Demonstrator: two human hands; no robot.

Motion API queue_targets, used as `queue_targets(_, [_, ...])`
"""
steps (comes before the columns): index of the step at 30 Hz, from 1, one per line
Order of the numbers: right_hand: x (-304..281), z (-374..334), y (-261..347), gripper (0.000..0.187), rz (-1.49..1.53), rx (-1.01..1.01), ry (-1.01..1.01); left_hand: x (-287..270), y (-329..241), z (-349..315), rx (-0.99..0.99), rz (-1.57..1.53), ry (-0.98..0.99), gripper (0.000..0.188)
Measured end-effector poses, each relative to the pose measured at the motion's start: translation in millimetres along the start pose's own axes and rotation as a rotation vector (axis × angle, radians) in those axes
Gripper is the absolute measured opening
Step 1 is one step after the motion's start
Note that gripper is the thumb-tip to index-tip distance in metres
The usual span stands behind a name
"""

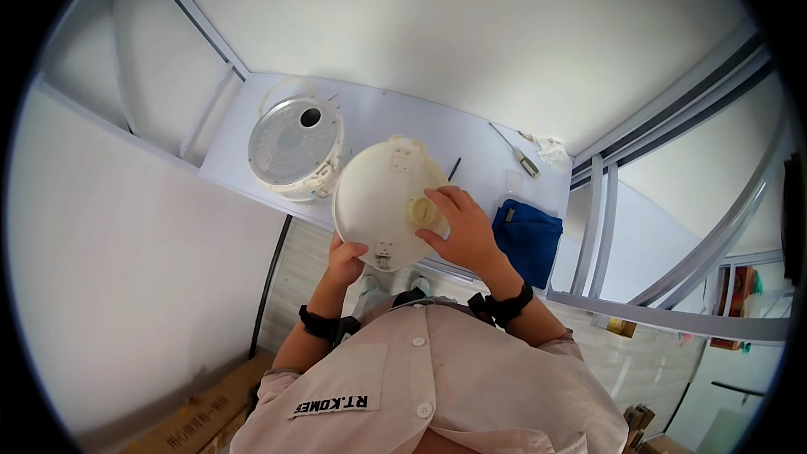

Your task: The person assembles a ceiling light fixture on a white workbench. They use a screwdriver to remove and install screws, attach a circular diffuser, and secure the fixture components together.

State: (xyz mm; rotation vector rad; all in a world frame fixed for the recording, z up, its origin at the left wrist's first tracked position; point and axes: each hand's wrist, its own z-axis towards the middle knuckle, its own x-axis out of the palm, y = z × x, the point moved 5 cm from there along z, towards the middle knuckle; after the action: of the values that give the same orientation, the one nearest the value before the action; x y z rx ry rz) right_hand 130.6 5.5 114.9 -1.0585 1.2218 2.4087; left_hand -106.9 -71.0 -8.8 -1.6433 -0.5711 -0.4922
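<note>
Half spread, the right grip [428,217] touches a cover [367,187] the left [346,257] pinches.

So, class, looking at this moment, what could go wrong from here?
1. The left fingers hold the cover near one edge, by the front of the table; if that hold slips, it might drop to the floor.
2. The right fingers are at the round cap; if it comes loose, it could fall.
3. The pot stands near the table's front edge, beside the cover; a careless swing might knock it.
</note>
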Motion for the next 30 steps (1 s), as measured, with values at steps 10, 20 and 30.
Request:
queue_targets(10, [27, 0, -6, 0.061, -0.090, 0.130, -0.005, 11, -28, 16, -0.011, 0.159, 0.126, 0.084])
queue_targets(20, [38, -4, -1, 0.050, 0.077, 0.202, -0.078, 2, -42, 23, -0.075, 0.167, 0.142, 0.080])
queue_targets(30, [15, -35, -62, 0.064, 0.105, 0.628, -0.382, -31, -40, 37, -0.084, 0.238, 0.084, 0.077])
